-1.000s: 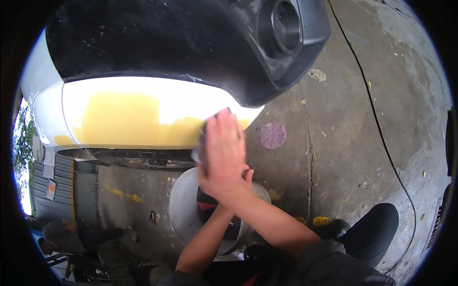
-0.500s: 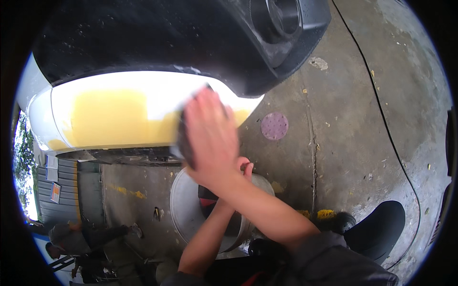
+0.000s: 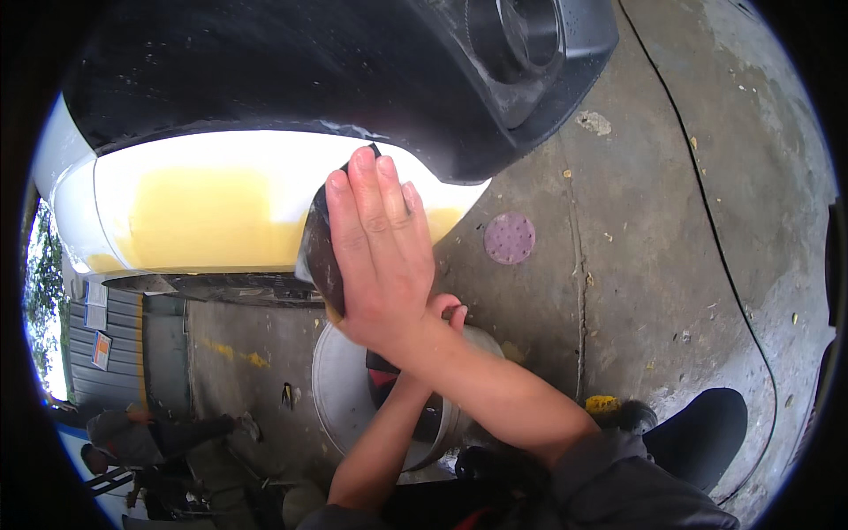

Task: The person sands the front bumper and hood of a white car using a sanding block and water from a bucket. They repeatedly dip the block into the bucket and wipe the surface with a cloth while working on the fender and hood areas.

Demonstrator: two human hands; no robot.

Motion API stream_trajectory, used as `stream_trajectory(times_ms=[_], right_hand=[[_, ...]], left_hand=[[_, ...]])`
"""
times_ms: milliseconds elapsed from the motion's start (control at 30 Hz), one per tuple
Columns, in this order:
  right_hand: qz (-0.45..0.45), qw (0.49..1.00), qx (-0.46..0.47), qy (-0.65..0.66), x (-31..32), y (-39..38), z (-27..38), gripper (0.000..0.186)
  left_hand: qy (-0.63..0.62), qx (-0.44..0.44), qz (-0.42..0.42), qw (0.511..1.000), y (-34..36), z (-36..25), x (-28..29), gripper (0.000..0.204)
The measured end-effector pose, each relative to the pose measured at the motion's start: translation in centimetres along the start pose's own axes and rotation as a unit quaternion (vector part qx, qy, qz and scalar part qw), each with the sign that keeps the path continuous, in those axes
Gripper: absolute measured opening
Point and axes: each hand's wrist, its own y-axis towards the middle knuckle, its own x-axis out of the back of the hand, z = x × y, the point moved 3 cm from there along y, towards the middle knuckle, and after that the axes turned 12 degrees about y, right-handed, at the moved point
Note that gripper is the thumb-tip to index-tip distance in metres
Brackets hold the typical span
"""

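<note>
My right hand [image 3: 384, 247] lies flat with fingers stretched over a dark sheet of sandpaper [image 3: 324, 256], pressing it against a white car body panel [image 3: 300, 163]. Sandpaper edges stick out left of the hand and above the fingertips. Yellowish patches [image 3: 199, 216] cover part of the panel left of the hand, and a smaller one shows to its right. My left hand [image 3: 452, 311] is mostly hidden behind the right wrist, its forearm crossing under the right one. Only a few curled fingers show, so what they hold, if anything, is out of sight.
Below my arms stands a round whitish bucket [image 3: 340, 389] with dark and red things inside. Black trim [image 3: 265, 71] borders the panel above. A purple perforated disc [image 3: 510, 238] and a black cable [image 3: 698, 168] lie on the concrete floor. People [image 3: 132, 437] are at lower left.
My right hand, blurred before, now shows sharply. It and the sandpaper have shifted slightly left across the panel. My left hand has stayed nearly in place.
</note>
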Motion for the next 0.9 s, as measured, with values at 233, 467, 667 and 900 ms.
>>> stream_trajectory(times_ms=[233,467,667,900], right_hand=[[0.023,1.0,0.007,0.0,0.9,-0.8,-1.5,0.056],[0.024,1.0,0.006,0.012,1.2,-2.9,-2.4,0.075],[0.053,0.998,0.024,-0.015,1.8,-1.8,-3.0,0.077],[0.006,0.989,-0.13,-0.075,9.6,-1.5,-1.3,0.048]], left_hand=[[-0.018,-0.058,-0.109,0.992,-0.6,1.5,-2.6,0.018],[-0.057,0.014,-0.085,0.995,-0.6,0.8,-2.3,0.01],[0.157,-0.049,-0.065,0.984,-1.0,1.2,0.0,0.03],[0.204,0.061,0.054,0.976,0.6,0.5,0.8,0.021]])
